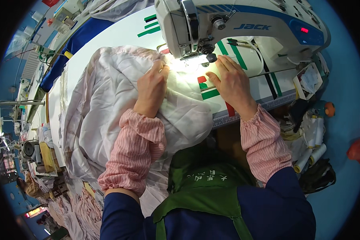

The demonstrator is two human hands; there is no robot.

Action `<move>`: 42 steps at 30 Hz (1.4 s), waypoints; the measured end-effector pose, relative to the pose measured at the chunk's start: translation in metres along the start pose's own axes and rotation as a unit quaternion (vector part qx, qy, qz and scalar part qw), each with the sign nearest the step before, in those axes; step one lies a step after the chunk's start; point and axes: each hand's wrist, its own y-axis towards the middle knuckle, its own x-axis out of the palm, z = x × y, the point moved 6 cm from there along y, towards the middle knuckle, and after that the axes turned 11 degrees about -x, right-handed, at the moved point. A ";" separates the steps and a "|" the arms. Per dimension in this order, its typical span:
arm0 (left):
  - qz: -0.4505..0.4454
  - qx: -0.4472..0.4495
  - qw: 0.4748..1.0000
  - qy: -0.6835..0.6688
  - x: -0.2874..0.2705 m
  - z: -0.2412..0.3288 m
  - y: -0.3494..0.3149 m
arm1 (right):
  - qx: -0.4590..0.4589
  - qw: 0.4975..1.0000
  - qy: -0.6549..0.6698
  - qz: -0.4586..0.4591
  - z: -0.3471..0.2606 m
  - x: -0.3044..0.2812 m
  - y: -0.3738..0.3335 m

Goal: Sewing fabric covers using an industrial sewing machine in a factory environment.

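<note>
Along the near edge of the bench point(116, 37), bordered by a grey ruled strip point(264, 105), white cloth point(112, 92) is spread toward the left and draped over that edge. Its upper border is gripped by the left hand point(153, 82), beside the lit head of the sewing machine point(244, 20). A gap is left between the 2 hands; the right hand point(234, 82) is held open, fingers extended near a round black knob point(211, 58). The cloth is smooth and loosely wrinkled; the 2 sleeve covers point(132, 160) are striped and gathered.
</note>
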 end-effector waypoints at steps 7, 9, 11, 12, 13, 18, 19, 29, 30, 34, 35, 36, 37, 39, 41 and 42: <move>-0.006 -0.006 1.000 0.000 0.001 -0.001 0.004 | -0.005 1.000 0.000 -0.007 0.001 0.002 0.000; -0.012 -0.011 1.000 0.004 0.002 -0.002 0.005 | -0.015 1.000 -0.008 -0.004 0.000 0.001 0.000; -0.012 -0.012 1.000 0.009 0.003 -0.002 0.006 | -0.025 1.000 -0.008 0.002 -0.003 0.000 0.004; -0.011 -0.011 1.000 0.010 0.003 -0.003 0.007 | -0.025 1.000 -0.011 0.004 -0.004 0.000 0.006; -0.006 -0.009 1.000 0.003 0.002 -0.002 0.007 | -0.033 0.999 -0.010 0.010 -0.005 0.000 0.010; -0.010 -0.017 1.000 0.008 0.002 -0.002 0.008 | -0.005 0.980 0.172 0.096 -0.002 0.007 0.034; -0.009 -0.017 1.000 0.004 0.001 -0.002 0.009 | 0.001 0.974 0.175 0.142 0.000 0.007 0.038; -0.028 -0.017 0.999 -0.003 0.000 0.004 -0.001 | 0.001 0.977 0.157 0.147 0.004 0.010 0.038; -0.026 -0.019 0.999 -0.001 0.000 0.005 -0.002 | 0.004 0.976 0.161 0.145 0.002 0.009 0.039; -0.012 -0.011 1.000 -0.007 -0.003 0.008 -0.002 | -0.020 0.981 0.156 0.116 -0.017 0.001 0.029; -0.008 -0.007 1.000 -0.008 -0.003 0.008 -0.002 | -0.038 0.988 0.131 0.070 -0.029 0.005 0.023; -0.010 -0.007 1.000 -0.008 -0.003 0.009 -0.002 | -0.037 0.988 0.131 0.069 -0.034 0.004 0.019; -0.012 -0.010 1.000 -0.009 -0.002 0.008 -0.002 | -0.078 0.986 0.137 0.056 -0.041 0.004 0.017; -0.015 -0.015 1.000 -0.009 0.000 0.007 -0.002 | -0.109 0.983 0.145 0.030 -0.048 0.006 0.013; -0.006 -0.016 1.000 -0.010 0.001 0.007 -0.001 | -0.101 0.984 0.142 0.025 -0.046 0.008 0.014; -0.006 -0.016 1.000 -0.009 0.002 0.006 0.000 | -0.096 0.986 0.137 0.020 -0.044 0.010 0.015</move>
